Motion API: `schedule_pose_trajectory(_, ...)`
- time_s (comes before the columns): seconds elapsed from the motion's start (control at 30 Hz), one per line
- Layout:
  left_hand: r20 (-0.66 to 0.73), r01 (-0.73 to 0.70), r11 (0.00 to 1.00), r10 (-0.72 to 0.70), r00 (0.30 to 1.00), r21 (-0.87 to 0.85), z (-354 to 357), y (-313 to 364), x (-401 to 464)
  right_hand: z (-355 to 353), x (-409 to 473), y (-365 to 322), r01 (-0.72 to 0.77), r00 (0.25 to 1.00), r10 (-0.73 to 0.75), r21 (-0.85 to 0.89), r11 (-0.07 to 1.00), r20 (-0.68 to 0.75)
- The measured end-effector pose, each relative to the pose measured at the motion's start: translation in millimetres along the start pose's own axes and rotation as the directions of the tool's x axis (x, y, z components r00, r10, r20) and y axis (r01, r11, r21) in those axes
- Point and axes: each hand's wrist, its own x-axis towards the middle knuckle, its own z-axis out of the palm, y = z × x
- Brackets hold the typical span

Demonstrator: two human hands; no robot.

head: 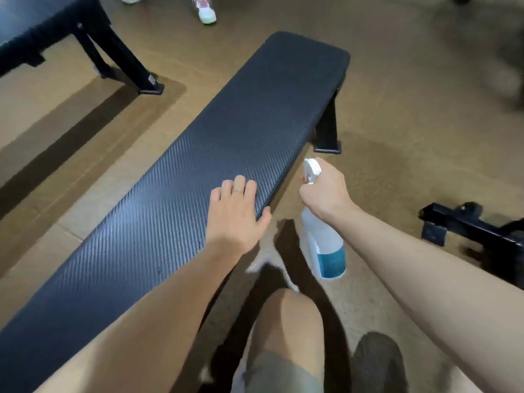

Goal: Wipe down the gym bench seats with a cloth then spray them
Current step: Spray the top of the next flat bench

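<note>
Black textured vinyl covers the long flat gym bench seat point(226, 143), which runs diagonally from the lower left of the view to the upper middle, standing on black metal legs point(327, 129) over a brown floor point(411, 95). The person's left hand point(236, 211) lies flat and open on the near right edge of the seat, palm down, fingers spread loosely on the padding and the thumb hooked over the side; a thin ring point(238, 190) shows on one finger, and the hand holds nothing. The right hand point(326, 191) is closed around the neck of a spray bottle point(324, 245), just beside the bench edge and off to its right, above the floor. The bottle is translucent white with a blue band low on its body and a white trigger head point(312, 168) that points up and toward the bench. Both forearms are bare. Below them the person's bent knee point(286, 316) and a dark shoe point(377, 361) are visible. A second black bench point(42, 26) stands at the upper left, well apart from the first, and someone else's white and pink sneakers point(205, 9) show at the top edge. A black metal frame point(465, 225) lies on the floor at the right.
</note>
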Motion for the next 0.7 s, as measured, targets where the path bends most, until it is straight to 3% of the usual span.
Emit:
schedule_pose_trajectory(0.17,-0.111,-0.067,0.998,0.068,0.992,0.007,1,-2,17,-7,44,-6,-0.051,0.999,0.052,0.053,0.997,-0.016)
schedule_pose_trajectory(0.37,-0.009,-0.038,0.998,0.038,0.999,-0.059,18,34,124,-18,116,7,0.03,0.996,-0.024,0.066,0.997,-0.091)
schedule_pose_trajectory(0.53,-0.047,-0.005,0.994,-0.001,0.999,-0.109,29,39,137,-36,174,11,0.063,0.996,-0.063,0.003,0.998,-0.058)
schedule_pose_trajectory(0.7,-0.045,-0.017,0.998,0.014,0.999,-0.062,29,42,140,-47,206,24,0.044,0.999,-0.042,0.075,0.996,-0.029)
